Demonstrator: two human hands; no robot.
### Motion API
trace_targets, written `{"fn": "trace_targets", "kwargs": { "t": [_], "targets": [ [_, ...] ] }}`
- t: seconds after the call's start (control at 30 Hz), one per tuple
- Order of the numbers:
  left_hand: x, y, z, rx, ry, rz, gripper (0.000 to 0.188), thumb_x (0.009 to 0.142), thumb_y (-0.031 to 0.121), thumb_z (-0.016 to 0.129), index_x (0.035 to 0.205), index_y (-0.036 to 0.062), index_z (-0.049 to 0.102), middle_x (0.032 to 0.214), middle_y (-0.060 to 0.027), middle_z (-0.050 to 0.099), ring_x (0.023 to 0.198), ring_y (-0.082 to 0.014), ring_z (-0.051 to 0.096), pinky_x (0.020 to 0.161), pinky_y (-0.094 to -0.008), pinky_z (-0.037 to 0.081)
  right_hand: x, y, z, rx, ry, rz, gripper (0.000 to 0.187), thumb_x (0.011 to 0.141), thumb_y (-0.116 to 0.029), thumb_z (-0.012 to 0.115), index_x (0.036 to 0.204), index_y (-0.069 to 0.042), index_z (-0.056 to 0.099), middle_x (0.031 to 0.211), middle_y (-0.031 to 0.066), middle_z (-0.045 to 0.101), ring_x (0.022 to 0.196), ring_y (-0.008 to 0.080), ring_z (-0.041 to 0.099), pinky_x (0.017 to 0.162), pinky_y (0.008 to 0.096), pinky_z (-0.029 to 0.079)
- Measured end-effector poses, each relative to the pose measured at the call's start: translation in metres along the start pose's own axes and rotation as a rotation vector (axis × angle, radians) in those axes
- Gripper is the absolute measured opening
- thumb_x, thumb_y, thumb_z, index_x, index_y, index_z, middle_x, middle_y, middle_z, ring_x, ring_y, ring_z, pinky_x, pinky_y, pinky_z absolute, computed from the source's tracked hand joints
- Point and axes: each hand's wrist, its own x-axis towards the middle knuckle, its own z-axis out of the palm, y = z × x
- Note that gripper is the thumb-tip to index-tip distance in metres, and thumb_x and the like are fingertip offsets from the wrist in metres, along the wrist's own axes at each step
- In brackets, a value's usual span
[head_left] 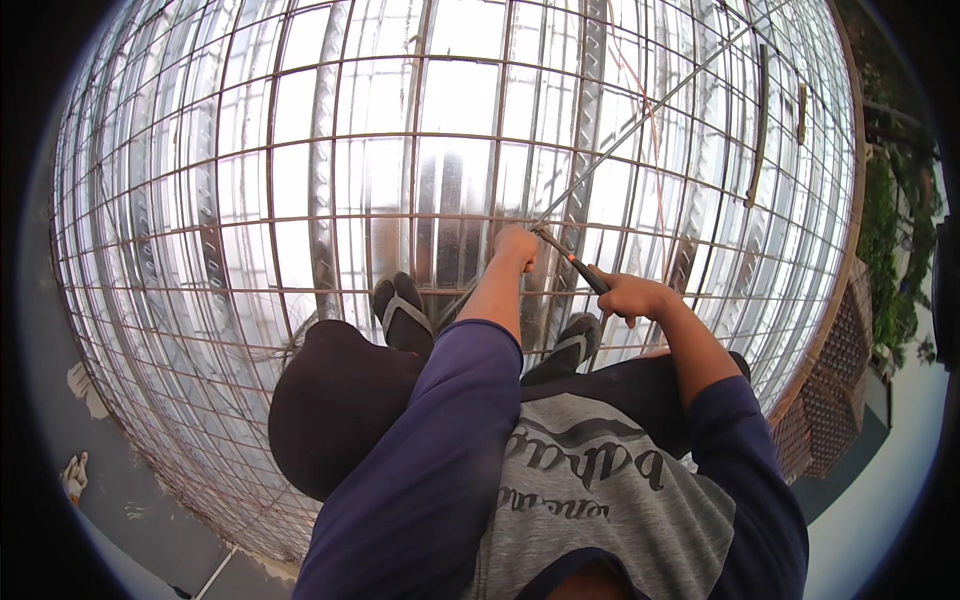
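My right hand (632,297) is closed round the dark handles of pincers (585,272) with an orange mark on the grip. The jaws of the pincers are at a crossing in the steel mesh (440,215), right beside my left hand (516,247). That left hand is closed at the same crossing; what lies inside its fingers is hidden. From this spot a long thin rod or wire bundle (640,122) runs slantwise to the far right over the mesh. Beneath the mesh lies shiny ribbed metal decking (460,95).
My feet, in flip-flops (405,310) with grey straps, are on the mesh between my bent knees. Loose short bars (760,130) and a thin orange line (655,130) lie at the right. The deck edge (855,200) curves past tiled roofs (835,370) and trees.
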Motion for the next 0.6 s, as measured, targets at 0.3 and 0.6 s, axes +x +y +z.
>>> {"fn": "trace_targets", "kwargs": {
  "t": [0.3,0.6],
  "targets": [
    [0.030,-0.011,0.011,0.305,0.118,0.171,0.032,0.083,0.019,0.050,0.096,-0.0035,0.069,0.107,-0.0265,0.064,0.107,-0.0345,0.061,0.090,-0.0404,0.049,0.001,0.027,-0.002,0.449,0.000,-0.099,0.056,0.074,-0.013,0.055,0.125,0.007,0.042,0.095,0.0173,0.053,0.082,0.0297,0.064,0.059,0.0353,0.060],
    [0.037,-0.015,0.026,-0.317,-0.020,0.014,0.013,0.082,0.008,0.057,0.090,0.0011,0.064,0.065,-0.0128,0.060,0.053,-0.0226,0.057,0.047,-0.0386,0.041,0.002,0.031,0.000,0.355,0.001,-0.064,0.051,0.074,-0.014,0.054,0.120,0.007,0.048,0.086,0.0138,0.053,0.070,0.0273,0.064,0.058,0.0331,0.059]
  ]
}}
